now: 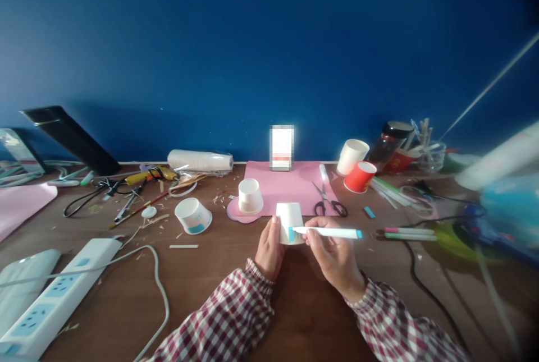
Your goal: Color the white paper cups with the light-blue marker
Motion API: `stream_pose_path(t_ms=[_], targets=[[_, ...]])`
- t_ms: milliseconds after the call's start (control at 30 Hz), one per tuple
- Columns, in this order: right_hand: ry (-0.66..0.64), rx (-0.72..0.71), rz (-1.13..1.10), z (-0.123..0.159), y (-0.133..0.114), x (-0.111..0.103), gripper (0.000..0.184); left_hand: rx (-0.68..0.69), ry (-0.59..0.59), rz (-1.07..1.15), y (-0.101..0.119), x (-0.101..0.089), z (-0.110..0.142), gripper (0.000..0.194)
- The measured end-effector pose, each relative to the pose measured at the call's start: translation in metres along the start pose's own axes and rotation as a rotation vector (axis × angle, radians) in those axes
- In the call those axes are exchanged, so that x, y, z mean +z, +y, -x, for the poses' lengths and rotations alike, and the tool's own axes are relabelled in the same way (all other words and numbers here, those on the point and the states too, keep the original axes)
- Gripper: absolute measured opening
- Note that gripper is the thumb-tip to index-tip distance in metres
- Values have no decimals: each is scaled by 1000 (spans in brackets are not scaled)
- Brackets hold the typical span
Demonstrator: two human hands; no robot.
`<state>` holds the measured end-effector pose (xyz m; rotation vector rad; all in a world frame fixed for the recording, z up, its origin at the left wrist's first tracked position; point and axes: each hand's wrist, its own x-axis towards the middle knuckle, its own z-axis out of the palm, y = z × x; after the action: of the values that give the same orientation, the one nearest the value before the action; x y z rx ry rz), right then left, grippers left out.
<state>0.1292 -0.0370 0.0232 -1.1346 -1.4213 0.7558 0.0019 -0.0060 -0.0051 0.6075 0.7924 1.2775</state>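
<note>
From my end: L hand (272,244) is closed round the L side of a small white paper cup (290,216), thumb up along its wall; R hand (332,255) is pinched on a slim white marker w/ light-blue ends (330,232), lying approx. level, tip pointing L. Tip's at a light-blue patch low on the cup; can't tell if it's pressing. R fingertips are right by the cup's R edge. Cup's held over the near edge of the work area, mid-scene, above the brown wooden table (303,317).

Just beyond: pink paper sheet (286,188), w/ black-handled metal scissors (324,196) on its near R part, blades slightly apart. L of that, a plain white paper cup (250,196) on round pink cutouts (236,213); further L, a white paper cup w/ blue print (193,217).

R side, far: red paper cup (362,177) near a tilted white cup (352,157); nearer, a small blue block (369,212) + pink and green pens (410,234). Far L, plastic-wrapped stack of white cups (200,161); near L, long white power strip (63,294). Blue wall (269,59) behind all.
</note>
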Motion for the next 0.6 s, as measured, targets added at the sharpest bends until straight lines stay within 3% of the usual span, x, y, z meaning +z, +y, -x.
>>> stream_pose_path(t_ms=[333,600], targets=[[-38,-25,96,1,0,-3,17,1,7,-18,3,1,1,47],[40,-18,32,1,2,-1,18,-50,-59,43,8,3,4,49]])
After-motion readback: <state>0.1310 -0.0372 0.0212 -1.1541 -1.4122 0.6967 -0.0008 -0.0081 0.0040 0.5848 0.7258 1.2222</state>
